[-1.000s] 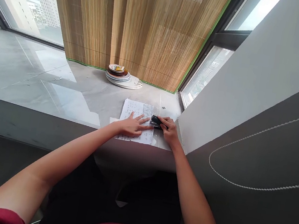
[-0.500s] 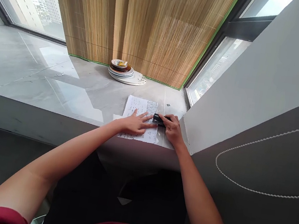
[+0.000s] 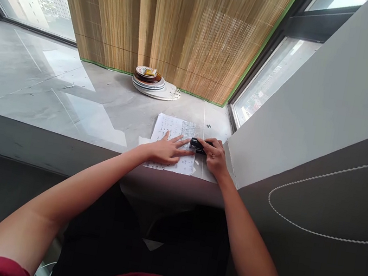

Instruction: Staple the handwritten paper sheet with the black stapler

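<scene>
Sheets of handwritten paper point(image 3: 168, 124) lie on the grey ledge near its front edge. Flat on them rests my left hand point(image 3: 168, 150), its fingers spread toward the right. My right hand point(image 3: 215, 156) is closed around a black stapler point(image 3: 197, 144), whose front end reaches over the right edge of the paper, close to my left fingertips. The lower part of the stapler and the fingers under it are partly hidden.
A stack of plates point(image 3: 148, 86) stands at the back of the ledge point(image 3: 114, 93), before a bamboo blind point(image 3: 168, 22). Small dark bits point(image 3: 209, 125) lie right of the paper. A white wall point(image 3: 290, 113) bounds the right side, with a bead cord point(image 3: 296, 225) hanging there.
The view has shifted slightly. Both hands, the paper and the stapler keep nearly the same places relative to each other.
</scene>
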`<state>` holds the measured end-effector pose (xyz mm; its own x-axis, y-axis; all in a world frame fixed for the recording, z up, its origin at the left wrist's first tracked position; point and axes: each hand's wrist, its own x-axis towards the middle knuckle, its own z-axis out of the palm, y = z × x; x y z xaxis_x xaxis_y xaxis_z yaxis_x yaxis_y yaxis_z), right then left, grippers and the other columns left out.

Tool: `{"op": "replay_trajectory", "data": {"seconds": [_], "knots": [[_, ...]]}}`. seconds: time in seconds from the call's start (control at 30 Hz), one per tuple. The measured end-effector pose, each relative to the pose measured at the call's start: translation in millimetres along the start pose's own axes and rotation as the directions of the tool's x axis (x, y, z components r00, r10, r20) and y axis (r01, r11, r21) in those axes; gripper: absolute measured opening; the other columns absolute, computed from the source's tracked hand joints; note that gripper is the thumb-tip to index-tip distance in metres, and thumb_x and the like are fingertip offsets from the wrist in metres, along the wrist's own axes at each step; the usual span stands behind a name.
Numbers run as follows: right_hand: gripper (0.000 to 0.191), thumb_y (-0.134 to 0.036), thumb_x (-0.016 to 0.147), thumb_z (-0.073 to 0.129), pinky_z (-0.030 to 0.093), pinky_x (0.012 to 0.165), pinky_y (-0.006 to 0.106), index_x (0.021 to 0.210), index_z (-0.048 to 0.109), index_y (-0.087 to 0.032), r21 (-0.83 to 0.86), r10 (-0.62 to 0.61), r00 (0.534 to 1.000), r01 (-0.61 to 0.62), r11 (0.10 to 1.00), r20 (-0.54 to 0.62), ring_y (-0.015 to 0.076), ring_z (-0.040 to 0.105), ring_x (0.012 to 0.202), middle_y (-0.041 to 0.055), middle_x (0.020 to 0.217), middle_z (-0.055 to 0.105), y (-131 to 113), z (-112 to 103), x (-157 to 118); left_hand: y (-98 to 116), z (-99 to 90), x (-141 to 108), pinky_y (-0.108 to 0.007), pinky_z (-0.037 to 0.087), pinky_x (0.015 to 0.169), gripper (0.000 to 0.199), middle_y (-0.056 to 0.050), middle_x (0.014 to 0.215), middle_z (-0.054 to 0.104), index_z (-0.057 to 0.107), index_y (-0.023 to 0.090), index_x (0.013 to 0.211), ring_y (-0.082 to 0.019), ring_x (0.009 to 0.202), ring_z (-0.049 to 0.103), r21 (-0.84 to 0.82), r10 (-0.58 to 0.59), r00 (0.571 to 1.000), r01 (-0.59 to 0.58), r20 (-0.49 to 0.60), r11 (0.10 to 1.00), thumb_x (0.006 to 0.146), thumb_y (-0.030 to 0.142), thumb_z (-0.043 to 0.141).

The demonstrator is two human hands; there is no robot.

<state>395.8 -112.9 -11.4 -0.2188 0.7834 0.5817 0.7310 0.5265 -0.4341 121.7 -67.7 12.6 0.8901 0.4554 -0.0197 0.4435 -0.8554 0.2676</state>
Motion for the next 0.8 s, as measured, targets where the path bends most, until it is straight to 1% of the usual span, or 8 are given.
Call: {"op": "replay_trajectory", "data": {"seconds": [0.2,0.37,0.47,0.6,0.7,0.8], "knots": [[0.05,-0.02,0.103,0.042,0.052,0.101,0.052,0.141,0.069,-0.041,-0.055,0.035,0.999,-0.034,0.998,0.02,0.0306,0.055,0.108,0.0084,0.118,0.067,-1.6,0.0,0.2,1.4,-0.1,0.9,-0.086,0.0,0.119,0.067,0.003,0.179,0.008,0.035,0.052,0.163,-0.047,0.163,0.01,-0.021,-0.003,1.0,0.002,-0.014,1.0,0.101,0.034,0.052],[0.051,-0.021,0.102,0.047,0.051,0.101,0.053,0.144,0.066,-0.042,-0.1,0.032,0.999,-0.029,0.995,0.031,0.032,0.055,0.109,0.0085,0.117,0.065,-2.9,0.9,0.0,0.6,2.0,2.0,-0.084,-0.001,0.121,0.066,0.004,0.179,0.009,0.036,0.052,0.163,-0.046,0.163,0.008,-0.022,-0.006,1.0,0.006,-0.023,1.0,0.101,0.035,0.052],[0.051,-0.022,0.103,0.047,0.052,0.101,0.052,0.145,0.065,-0.043,-0.1,0.029,0.999,-0.026,0.995,0.03,0.0317,0.055,0.108,0.0081,0.116,0.065,-2.8,1.1,0.1,-0.1,2.6,2.5,-0.084,-0.001,0.12,0.064,0.004,0.179,0.011,0.038,0.052,0.162,-0.046,0.163,0.009,-0.027,0.002,1.0,-0.003,-0.029,1.0,0.101,0.036,0.051],[0.052,-0.019,0.104,0.042,0.051,0.101,0.052,0.144,0.067,-0.042,-0.096,0.02,0.999,-0.017,0.995,0.032,0.0315,0.055,0.109,0.008,0.118,0.065,-2.8,1.1,0.5,-0.7,2.2,3.1,-0.085,-0.002,0.119,0.063,0.003,0.179,0.012,0.038,0.051,0.162,-0.046,0.163,0.009,-0.022,0.003,1.0,-0.003,-0.012,1.0,0.102,0.036,0.049],[0.052,-0.019,0.102,0.046,0.05,0.104,0.054,0.145,0.066,-0.043,-0.092,0.03,0.999,-0.026,0.995,0.045,0.0325,0.054,0.112,0.0076,0.12,0.065,-3.0,1.4,0.6,-1.6,2.2,3.9,-0.085,-0.002,0.119,0.062,0.002,0.179,0.014,0.039,0.05,0.162,-0.046,0.163,0.008,-0.021,0.003,1.0,-0.004,-0.011,1.0,0.102,0.037,0.049],[0.054,-0.018,0.101,0.048,0.049,0.103,0.053,0.145,0.065,-0.044,-0.086,0.04,0.998,-0.036,0.996,0.047,0.0321,0.054,0.111,0.0072,0.12,0.065,-2.5,2.2,0.4,-2.6,2.7,4.2,-0.084,-0.002,0.12,0.062,0.001,0.179,0.015,0.039,0.049,0.162,-0.046,0.163,0.008,-0.011,0.012,1.0,-0.013,-0.008,1.0,0.102,0.038,0.049]]}}
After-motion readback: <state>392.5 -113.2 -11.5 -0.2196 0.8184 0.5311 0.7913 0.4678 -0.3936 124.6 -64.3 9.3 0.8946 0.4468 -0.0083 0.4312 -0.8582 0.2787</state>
